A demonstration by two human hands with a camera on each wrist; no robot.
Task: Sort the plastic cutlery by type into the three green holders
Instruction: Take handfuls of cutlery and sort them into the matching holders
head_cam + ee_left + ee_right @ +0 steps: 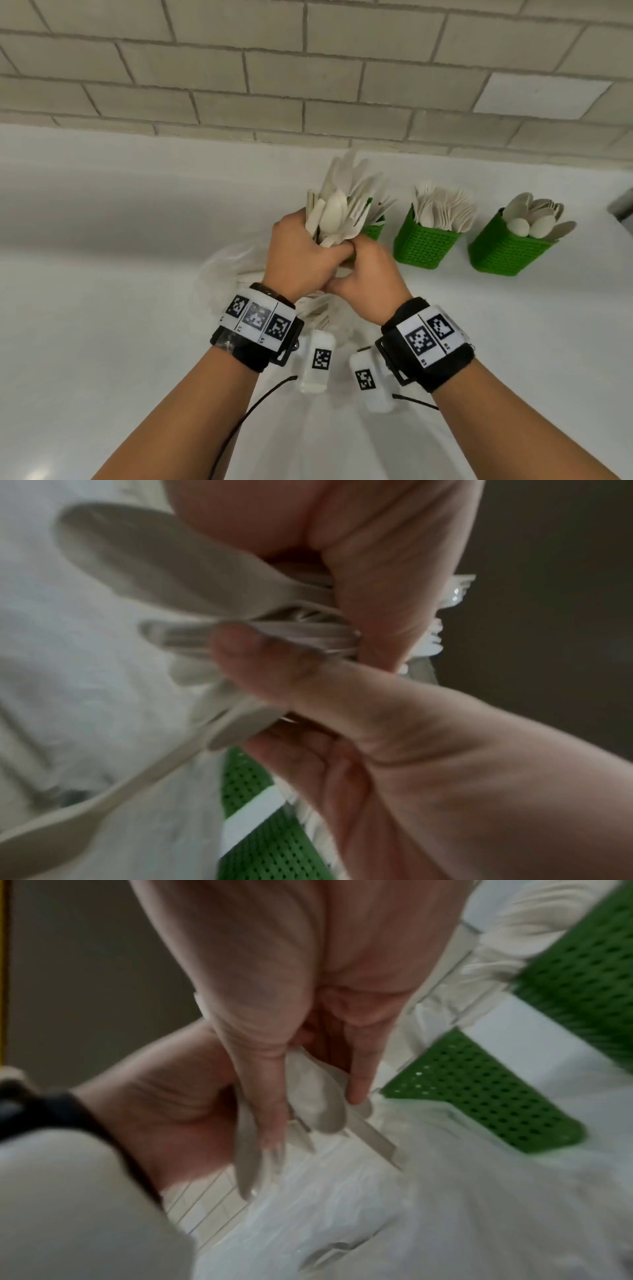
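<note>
Cutlery bundle: a mixed fistful of off-white plastic cutlery (337, 205), spoons, forks and knives together, stands fanned upward above the tabletop, in front of the leftmost holder.
Left hand: the left hand (298, 253) is wrapped tight around the lower handles of the bundle; the left wrist view shows the thumb (260, 664) pressed across the stems.
Right hand: the right hand (368, 274) is curled just beside the left, touching it, its fingertips (359, 1088) pinching at handle ends under the bundle.
Left holder: a green perforated plastic holder (374, 230) is mostly hidden behind the bundle; a few pale pieces poke out of it, type unclear.
Middle holder: a second green perforated holder (423, 245) stands to its right, packed with off-white forks (443, 209).
Right holder: a third green holder (503, 248), farthest right, carries off-white spoons (537, 216).
Bag: a clear plastic bag (226, 277) lies crumpled under the hands with more pale cutlery inside.
Tabletop: the white tabletop (102, 308) carries all of this.
Wall: a pale tiled wall (274, 68) rises at the far edge.
</note>
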